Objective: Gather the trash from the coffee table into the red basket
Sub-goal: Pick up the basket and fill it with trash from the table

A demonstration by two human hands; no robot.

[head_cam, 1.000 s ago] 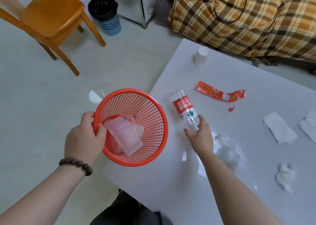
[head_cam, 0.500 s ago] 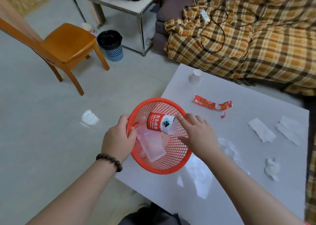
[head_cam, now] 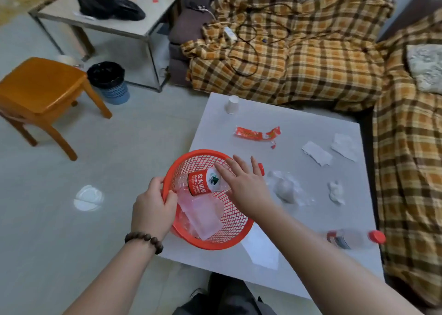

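While the left hand (head_cam: pixel 153 209) clenches the rim of the red basket (head_cam: pixel 239 226) at the white coffee table's (head_cam: pixel 299 123) near-left corner, the right hand (head_cam: pixel 244 183) hovers over it, fingers spread and released. A labelled bottle (head_cam: pixel 203 183) lies inside. Wrapper (head_cam: pixel 256 133), tissues (head_cam: pixel 336 191), paper cup (head_cam: pixel 232 104), and what seems crumpled clear plastic (head_cam: pixel 285 190) litter the tabletop beside a plaid-covered sofa (head_cam: pixel 311 63).

Orange wooden chair (head_cam: pixel 45 87) on the pale floor, black-lined blue bin (head_cam: pixel 108 81) just beside it, grey side table (head_cam: pixel 114 15) carrying a black bag (head_cam: pixel 107 4), plaid-covered sofa (head_cam: pixel 299 59) with a dark cable (head_cam: pixel 248 42) (loosely looped), patterned cushion (head_cam: pixel 427 68), white lid (head_cam: pixel 88 197) on the floor.
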